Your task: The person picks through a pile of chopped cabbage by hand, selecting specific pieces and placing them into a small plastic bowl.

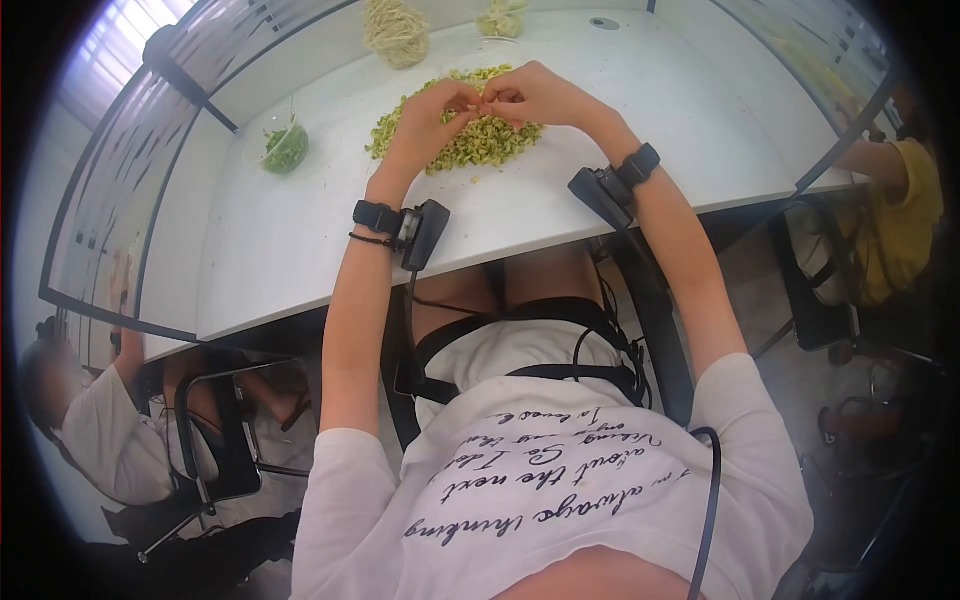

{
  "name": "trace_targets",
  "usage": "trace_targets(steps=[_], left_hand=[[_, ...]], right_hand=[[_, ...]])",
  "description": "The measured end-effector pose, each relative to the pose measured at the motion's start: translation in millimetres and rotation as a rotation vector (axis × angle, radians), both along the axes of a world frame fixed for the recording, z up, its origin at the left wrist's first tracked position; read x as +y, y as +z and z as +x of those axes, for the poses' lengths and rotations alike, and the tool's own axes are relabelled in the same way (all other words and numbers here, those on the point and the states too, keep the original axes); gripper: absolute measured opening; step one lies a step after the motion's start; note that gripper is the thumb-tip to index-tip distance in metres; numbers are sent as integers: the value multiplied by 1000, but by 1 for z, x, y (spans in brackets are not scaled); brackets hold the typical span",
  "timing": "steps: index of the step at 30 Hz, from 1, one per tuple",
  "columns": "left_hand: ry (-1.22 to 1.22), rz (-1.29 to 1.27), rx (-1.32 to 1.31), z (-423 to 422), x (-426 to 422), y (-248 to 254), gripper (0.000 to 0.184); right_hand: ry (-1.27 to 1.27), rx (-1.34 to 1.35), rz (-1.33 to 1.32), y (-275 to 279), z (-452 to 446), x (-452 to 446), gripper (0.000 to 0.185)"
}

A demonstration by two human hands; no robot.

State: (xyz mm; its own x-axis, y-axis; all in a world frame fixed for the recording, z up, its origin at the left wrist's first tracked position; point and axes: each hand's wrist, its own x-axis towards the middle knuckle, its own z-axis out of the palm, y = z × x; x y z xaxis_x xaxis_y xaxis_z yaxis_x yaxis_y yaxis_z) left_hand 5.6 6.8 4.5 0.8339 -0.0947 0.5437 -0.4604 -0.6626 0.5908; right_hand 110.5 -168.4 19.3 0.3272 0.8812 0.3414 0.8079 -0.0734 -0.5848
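A: Where are the hands?
B: Top centre of the frame. The left hand [436, 118] and the right hand [545, 96] come together, thumbs and fingers bent in so that their tips meet or nearly meet.
A: Are they clamped on anything?
B: I can't tell; any piece between the fingertips is too small to make out.
A: And just below them?
B: A pile of chopped green pieces [478, 150], spread on the white table [330, 205] at upper centre.
A: What's on the wrists?
B: A black strap with a dark device on each.
A: Further out?
B: A clear container of greens [286, 148] at upper left, a bundle of pale strands [396, 35] at the top, and a smaller pale bundle [500, 19] to its right.
A: Anyone near?
B: A person in white [120, 440] at lower left, another in yellow [905, 225] at right.
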Motion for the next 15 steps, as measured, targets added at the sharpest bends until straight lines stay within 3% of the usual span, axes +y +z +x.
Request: trace_targets(steps=[3,7,9,15], left_hand=[[47,12,-150,0,-2,1,19],[225,4,-291,-3,-3,6,14],[243,-1,-353,-2,-2,7,11],[267,88,-454,17,0,1,16]], right_hand=[[15,18,87,-2,-1,-1,16],[-92,-202,271,0,6,0,19],[-265,-190,312,-2,5,2,20],[-408,-292,340,-13,17,6,26]])
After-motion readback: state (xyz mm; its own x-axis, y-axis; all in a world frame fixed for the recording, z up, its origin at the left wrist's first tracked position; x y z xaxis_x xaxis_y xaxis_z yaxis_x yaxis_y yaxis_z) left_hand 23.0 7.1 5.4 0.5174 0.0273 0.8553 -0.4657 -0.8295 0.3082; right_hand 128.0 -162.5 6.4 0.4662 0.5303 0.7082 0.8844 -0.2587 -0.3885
